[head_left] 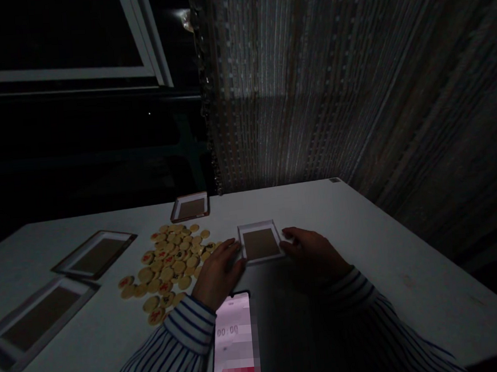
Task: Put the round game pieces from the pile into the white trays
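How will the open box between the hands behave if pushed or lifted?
The open box likely slides rather than tips, lying low and flat on the table. It looks thin-walled, so probably light, and may flex if the left hand and right hand squeeze it.

I see dark blue stripes running along white sleeves [175,346]. The central box [259,245] shows a whitish rim around a brown base. Pale yellow discs [178,267] carry red characters on some faces, black on others. The phone screen [233,345] glows pink; the tabletop [393,278] looks greyish white.
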Available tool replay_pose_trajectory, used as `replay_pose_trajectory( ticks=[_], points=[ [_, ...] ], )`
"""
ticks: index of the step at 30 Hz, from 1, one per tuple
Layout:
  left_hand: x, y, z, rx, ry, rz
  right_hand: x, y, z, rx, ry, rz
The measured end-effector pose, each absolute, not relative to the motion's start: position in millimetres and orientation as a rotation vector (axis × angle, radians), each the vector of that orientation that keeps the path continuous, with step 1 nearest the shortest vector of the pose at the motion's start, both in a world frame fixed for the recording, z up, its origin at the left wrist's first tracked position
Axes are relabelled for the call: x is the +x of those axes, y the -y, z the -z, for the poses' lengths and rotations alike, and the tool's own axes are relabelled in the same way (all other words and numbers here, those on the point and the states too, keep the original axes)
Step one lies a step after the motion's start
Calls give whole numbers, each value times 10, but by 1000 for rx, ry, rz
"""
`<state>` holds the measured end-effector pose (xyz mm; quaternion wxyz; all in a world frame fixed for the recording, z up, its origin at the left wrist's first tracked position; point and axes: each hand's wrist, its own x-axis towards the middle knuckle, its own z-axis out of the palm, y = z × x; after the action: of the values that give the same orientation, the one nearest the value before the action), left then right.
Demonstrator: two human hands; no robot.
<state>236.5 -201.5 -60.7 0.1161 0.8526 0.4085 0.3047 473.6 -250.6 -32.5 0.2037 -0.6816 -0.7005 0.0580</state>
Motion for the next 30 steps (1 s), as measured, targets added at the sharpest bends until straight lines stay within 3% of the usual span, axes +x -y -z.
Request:
replay_pose_trajectory(
  ticks=[30],
  points=[
    [1918,1908,116,2299,-1371,-1038,4707,2469,329,-1835,1796,-97]
  ],
)
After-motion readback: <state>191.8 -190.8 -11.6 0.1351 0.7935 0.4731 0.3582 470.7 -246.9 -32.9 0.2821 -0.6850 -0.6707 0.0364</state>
